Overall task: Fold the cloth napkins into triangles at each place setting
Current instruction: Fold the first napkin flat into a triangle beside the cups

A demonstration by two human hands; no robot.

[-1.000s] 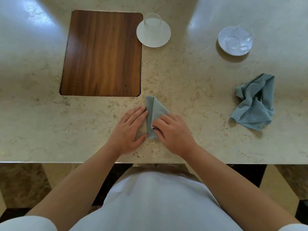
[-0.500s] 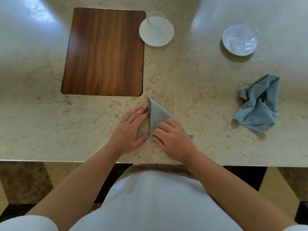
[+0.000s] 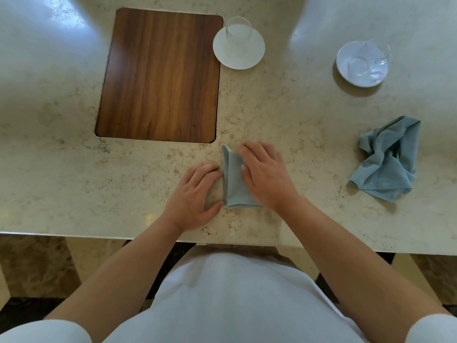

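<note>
Cream, brown-veined stone bench (image 3: 296, 115) filling the upper view, seen from above, its near edge running across just below the wrists. At the left, set flush into the top, a dark rectangular wood-grain panel (image 3: 160, 75) with rounded corners. Just beside its far right corner, a round white saucer (image 3: 237, 62) carrying an upright clear drinking glass (image 3: 238, 28). Nearer the edge, the left hand (image 3: 195, 194) lying flat on the stone, fingers (image 3: 205, 170) straight and relaxed, gripping nothing, fingertips and thumb tip touching the left edge of the folded grey-blue cloth napkin (image 3: 232, 184). That napkin flat on the bench near the panel's near right corner, narrowing to a point at its far end, layered edges showing at the near end. On its right part, the right hand (image 3: 265, 174), palm down, fingers spread and straight, pressing the cloth rather than pinching it. Farther right, toward the far side, a second round white saucer (image 3: 356, 79) with a clear glass (image 3: 374, 54) on it, apparently tipped. Well apart at the right, a crumpled grey-blue cloth napkin (image 3: 388, 159) in a loose heap.
</note>
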